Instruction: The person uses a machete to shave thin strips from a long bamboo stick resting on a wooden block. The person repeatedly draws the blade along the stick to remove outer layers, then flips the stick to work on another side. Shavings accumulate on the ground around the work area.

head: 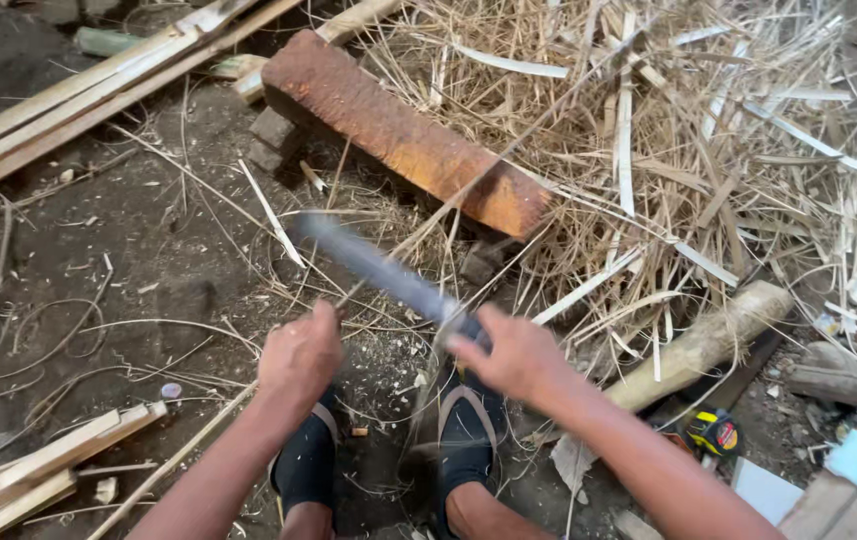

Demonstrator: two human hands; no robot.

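Shavings (668,150) of pale split bamboo lie heaped across the upper right of the dirt ground (98,260), spilling around a rusty orange block (403,135) that rests at a slant just beyond the hands. Long bamboo slats (88,95) run along the upper left, and a shorter stack of split slats (33,470) lies at the lower left. A thick round log (708,340) lies to the right, with a yellow and black tape measure (713,432) just below it. Black sandals (468,430) show on the feet under the hands. The right hand (513,355) has its fingers wrapped tight around the handle of a long knife (378,270), whose grey blade is blurred and points up and left over the ground, between the hands and the block. The left hand (300,352) is clenched on a thin bamboo strip (488,170), which runs up and right, crossing the blade and passing over the block into the heap. The strip is slender, pale tan and nearly straight.
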